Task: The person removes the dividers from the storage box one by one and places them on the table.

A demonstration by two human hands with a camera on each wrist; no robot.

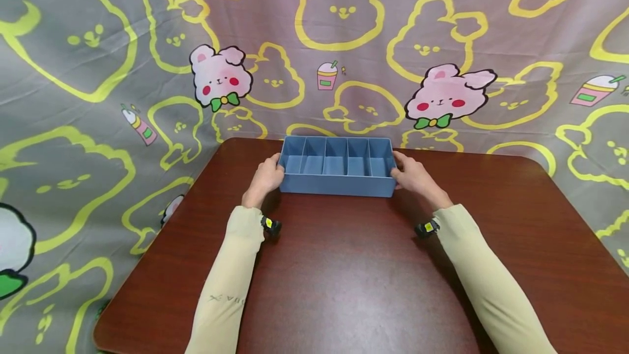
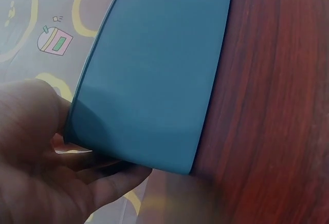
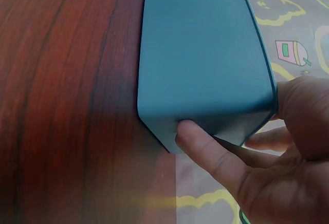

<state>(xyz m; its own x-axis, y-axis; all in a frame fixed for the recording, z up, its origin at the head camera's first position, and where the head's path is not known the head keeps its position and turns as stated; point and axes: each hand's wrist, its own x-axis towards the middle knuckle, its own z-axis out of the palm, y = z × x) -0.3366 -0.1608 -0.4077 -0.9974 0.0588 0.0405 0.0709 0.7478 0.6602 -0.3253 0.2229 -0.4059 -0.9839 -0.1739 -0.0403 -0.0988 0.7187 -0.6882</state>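
Note:
A blue rectangular organizer box (image 1: 336,185) with several side-by-side compartments sits toward the far side of the table, its compartments empty. At its left end, my left hand (image 1: 267,178) grips the wall, thumb over the rim and fingers on the outside. My right hand (image 1: 415,178) holds the opposite end in the same way. In the left wrist view, the box's smooth front wall (image 2: 154,75) stands beside the left hand (image 2: 51,162). The right wrist view has the right hand (image 3: 277,167) with a fingertip pressed to the box's end wall (image 3: 205,44).
The dark red-brown wooden table (image 1: 354,277) has rounded corners. Behind and to the left hangs a grey-pink curtain (image 1: 275,21) with yellow bear outlines and rabbit faces, close to the table's far edge. Small black cameras are strapped at both wrists.

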